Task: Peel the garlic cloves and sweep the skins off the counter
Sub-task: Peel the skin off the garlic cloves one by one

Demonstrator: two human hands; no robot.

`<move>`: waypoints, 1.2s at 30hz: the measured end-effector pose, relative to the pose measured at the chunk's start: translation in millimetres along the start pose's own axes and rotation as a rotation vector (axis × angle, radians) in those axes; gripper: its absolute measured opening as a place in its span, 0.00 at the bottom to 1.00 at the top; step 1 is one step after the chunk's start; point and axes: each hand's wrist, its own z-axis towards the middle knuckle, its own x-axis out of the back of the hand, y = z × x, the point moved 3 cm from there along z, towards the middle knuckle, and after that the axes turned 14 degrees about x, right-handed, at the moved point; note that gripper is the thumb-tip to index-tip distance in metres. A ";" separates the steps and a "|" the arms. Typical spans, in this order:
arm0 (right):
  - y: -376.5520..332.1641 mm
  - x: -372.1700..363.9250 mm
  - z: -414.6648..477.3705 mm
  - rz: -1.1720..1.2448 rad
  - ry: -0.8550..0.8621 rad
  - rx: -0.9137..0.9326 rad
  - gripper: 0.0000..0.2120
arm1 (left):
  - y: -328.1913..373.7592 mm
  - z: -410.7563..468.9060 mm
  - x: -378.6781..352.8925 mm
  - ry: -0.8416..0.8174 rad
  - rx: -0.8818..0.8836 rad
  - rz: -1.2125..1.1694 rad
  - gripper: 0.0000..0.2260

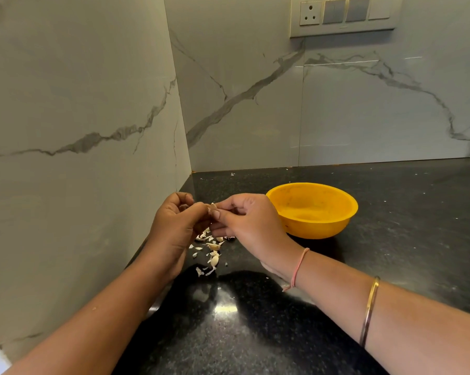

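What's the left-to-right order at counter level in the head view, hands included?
left hand → garlic clove, pinched between both hands → right hand → yellow bowl. The skins lie below both hands, so they are left out of the order.

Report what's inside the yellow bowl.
Round yellow plastic bowl: bare floor, no cloves visible. Its rim hides the near inner wall; the right hand covers its left edge.
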 end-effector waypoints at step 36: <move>-12.0 -0.7 -3.7 -0.644 -0.050 0.402 0.04 | -5.9 -0.9 2.2 0.059 0.036 0.117 0.04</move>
